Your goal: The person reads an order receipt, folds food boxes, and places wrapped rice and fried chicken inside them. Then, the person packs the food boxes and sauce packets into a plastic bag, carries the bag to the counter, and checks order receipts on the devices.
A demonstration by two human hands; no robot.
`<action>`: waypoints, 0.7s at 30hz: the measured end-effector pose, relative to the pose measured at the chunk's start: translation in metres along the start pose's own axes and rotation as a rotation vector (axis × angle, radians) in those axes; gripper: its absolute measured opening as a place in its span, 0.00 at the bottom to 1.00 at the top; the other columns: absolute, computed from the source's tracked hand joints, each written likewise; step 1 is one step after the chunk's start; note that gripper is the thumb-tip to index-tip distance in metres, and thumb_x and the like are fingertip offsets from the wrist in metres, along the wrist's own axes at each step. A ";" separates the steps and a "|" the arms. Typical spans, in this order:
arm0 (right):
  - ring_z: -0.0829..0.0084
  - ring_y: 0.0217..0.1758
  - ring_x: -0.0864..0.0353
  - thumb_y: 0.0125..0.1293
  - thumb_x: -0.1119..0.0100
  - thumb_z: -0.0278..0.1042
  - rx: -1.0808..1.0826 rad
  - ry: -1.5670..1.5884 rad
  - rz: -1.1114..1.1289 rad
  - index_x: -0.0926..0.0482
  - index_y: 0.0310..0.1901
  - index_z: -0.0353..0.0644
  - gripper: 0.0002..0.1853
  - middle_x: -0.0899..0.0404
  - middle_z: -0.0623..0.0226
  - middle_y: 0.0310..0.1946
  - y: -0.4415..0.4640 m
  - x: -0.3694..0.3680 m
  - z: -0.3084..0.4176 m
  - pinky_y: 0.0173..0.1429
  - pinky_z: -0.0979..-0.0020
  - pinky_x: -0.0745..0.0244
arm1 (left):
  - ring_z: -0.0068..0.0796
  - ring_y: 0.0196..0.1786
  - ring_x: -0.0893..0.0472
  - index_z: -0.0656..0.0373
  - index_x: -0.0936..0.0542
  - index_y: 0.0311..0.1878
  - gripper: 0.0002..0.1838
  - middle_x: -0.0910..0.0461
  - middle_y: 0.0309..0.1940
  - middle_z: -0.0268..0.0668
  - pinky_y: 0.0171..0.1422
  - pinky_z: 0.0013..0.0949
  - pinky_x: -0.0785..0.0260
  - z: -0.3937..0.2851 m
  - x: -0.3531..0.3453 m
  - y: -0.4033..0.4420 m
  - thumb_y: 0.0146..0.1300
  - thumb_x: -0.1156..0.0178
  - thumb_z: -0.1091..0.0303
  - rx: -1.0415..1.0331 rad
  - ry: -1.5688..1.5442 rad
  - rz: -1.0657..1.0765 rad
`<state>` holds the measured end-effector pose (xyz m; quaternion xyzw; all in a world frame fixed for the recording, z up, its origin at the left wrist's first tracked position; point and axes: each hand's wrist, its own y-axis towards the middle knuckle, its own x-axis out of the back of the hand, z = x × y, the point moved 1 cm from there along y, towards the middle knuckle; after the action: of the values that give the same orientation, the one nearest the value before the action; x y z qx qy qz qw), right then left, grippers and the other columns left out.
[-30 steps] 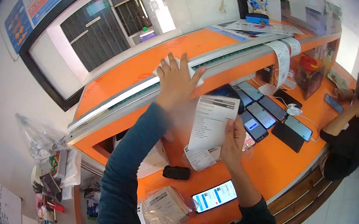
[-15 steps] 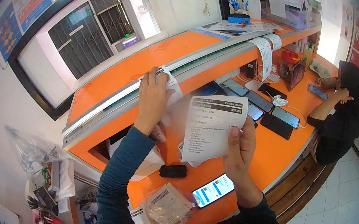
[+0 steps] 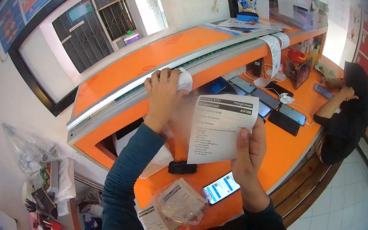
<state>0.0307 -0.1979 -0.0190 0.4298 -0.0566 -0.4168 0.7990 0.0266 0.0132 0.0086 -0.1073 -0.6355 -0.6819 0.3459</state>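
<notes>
My right hand (image 3: pixel 249 158) holds up a printed receipt (image 3: pixel 220 131) by its right edge, thumb on the front. At the metal rail of the raised orange counter, my left hand (image 3: pixel 162 94) has its fingers curled over a piece of white paper (image 3: pixel 184 80). Below the receipt lie a lit phone (image 3: pixel 222 188) and a small black object (image 3: pixel 182 167). A clear plastic bag with printed slips (image 3: pixel 180 204) rests near my body. Several phones (image 3: pixel 292 114) lie on the lower desk, behind and right of the receipt.
A person in black (image 3: pixel 348 118) sits at the right end of the desk, near another phone (image 3: pixel 323 91). Long paper strips (image 3: pixel 273 56) hang off the upper shelf. A wooden bench (image 3: pixel 296 195) runs along the right. Plastic bags (image 3: pixel 32 153) are at the left wall.
My right hand has raised the receipt nearer and turned it upright. My left hand's fingers, spread flat on the paper at first, are now curled around it.
</notes>
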 end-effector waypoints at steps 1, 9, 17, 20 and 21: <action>0.82 0.44 0.31 0.67 0.64 0.35 0.003 -0.008 -0.001 0.41 0.53 0.34 0.17 0.30 0.64 0.43 -0.002 -0.001 0.001 0.48 0.80 0.36 | 0.41 0.45 0.33 0.63 0.30 0.46 0.29 0.32 0.42 0.42 0.49 0.42 0.43 -0.001 0.000 0.000 0.41 0.35 0.58 0.014 -0.020 0.009; 0.82 0.43 0.30 0.67 0.64 0.34 -0.018 -0.066 -0.056 0.39 0.52 0.34 0.16 0.29 0.64 0.42 -0.018 -0.004 0.012 0.47 0.81 0.35 | 0.40 0.45 0.34 0.65 0.30 0.46 0.30 0.32 0.41 0.40 0.50 0.44 0.45 -0.015 -0.032 0.017 0.48 0.42 0.48 -0.016 0.008 -0.062; 0.82 0.43 0.30 0.67 0.63 0.36 -0.041 -0.079 -0.067 0.39 0.51 0.34 0.16 0.29 0.64 0.42 -0.037 -0.006 0.029 0.46 0.81 0.35 | 0.37 0.44 0.33 0.62 0.31 0.46 0.28 0.30 0.39 0.39 0.49 0.43 0.45 -0.024 -0.044 0.023 0.49 0.43 0.49 -0.005 0.171 -0.050; 0.81 0.43 0.31 0.67 0.63 0.36 -0.030 -0.080 -0.029 0.39 0.51 0.34 0.16 0.29 0.64 0.42 -0.040 -0.006 0.035 0.47 0.80 0.36 | 0.38 0.45 0.32 0.61 0.34 0.52 0.31 0.29 0.41 0.42 0.49 0.42 0.45 -0.023 -0.033 0.025 0.51 0.45 0.48 -0.046 0.033 -0.019; 0.81 0.44 0.31 0.67 0.63 0.36 -0.023 -0.073 -0.006 0.39 0.51 0.34 0.16 0.29 0.64 0.42 -0.040 -0.006 0.037 0.47 0.80 0.36 | 0.39 0.46 0.32 0.61 0.35 0.54 0.32 0.29 0.42 0.43 0.50 0.43 0.45 -0.024 -0.029 0.022 0.53 0.47 0.48 -0.018 -0.027 0.027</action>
<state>-0.0144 -0.2288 -0.0234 0.4053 -0.0798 -0.4353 0.7999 0.0683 0.0018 0.0053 -0.1281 -0.6326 -0.6812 0.3453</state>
